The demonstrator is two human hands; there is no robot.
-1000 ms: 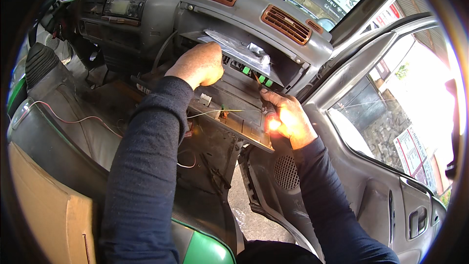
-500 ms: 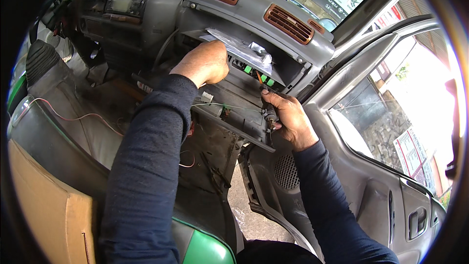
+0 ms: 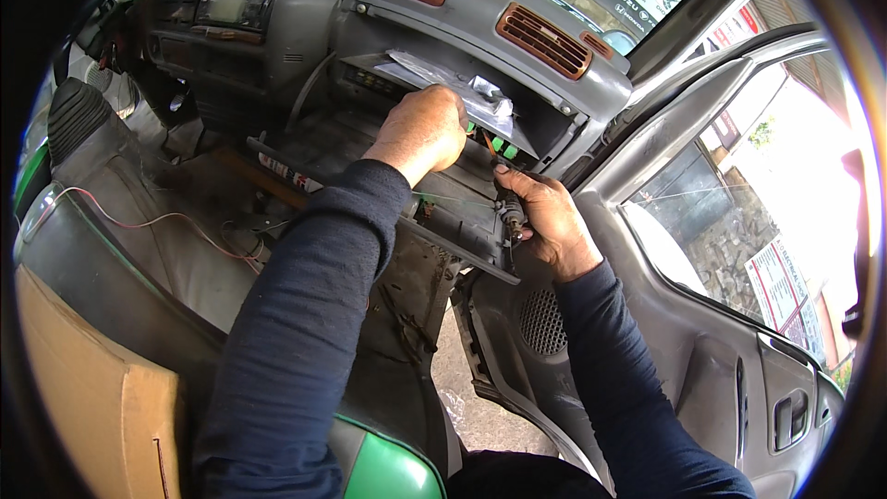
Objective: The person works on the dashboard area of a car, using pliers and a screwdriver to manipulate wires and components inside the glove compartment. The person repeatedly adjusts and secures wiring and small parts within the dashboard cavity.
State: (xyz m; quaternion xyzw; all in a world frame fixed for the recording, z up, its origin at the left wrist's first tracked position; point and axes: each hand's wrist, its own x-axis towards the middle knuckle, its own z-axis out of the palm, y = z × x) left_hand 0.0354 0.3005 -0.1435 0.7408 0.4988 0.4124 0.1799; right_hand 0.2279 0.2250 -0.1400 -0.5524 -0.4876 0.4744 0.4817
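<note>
Inside the opened dashboard compartment (image 3: 420, 42), my left hand (image 3: 422, 129) is curled in front of a row of green plug-in blocks (image 3: 498, 143). Its fingertips are hidden, so whatever they pinch does not show. My right hand (image 3: 545, 212), close to the door side, is closed around a dark-handled tool (image 3: 509, 206). The tool's thin orange shaft points up at the green blocks. A thin pale wire runs leftward near its handle. Above my left hand, a shelf bears a clear plastic sheet (image 3: 434, 76) and crumpled silvery wrapping (image 3: 494, 97).
A lowered compartment lid (image 3: 462, 245) lies below my hands. Brown air vents (image 3: 545, 40) line the dashboard above. The vehicle's door (image 3: 665, 351) stands open at the right. A cardboard box (image 3: 92, 379) sits at left, near a loose reddish wire (image 3: 176, 218) crossing the seat.
My left hand has moved right, nearer the green blocks and the tool, uncovering part of the compartment at left. My right hand and the tool have stayed almost in place.
</note>
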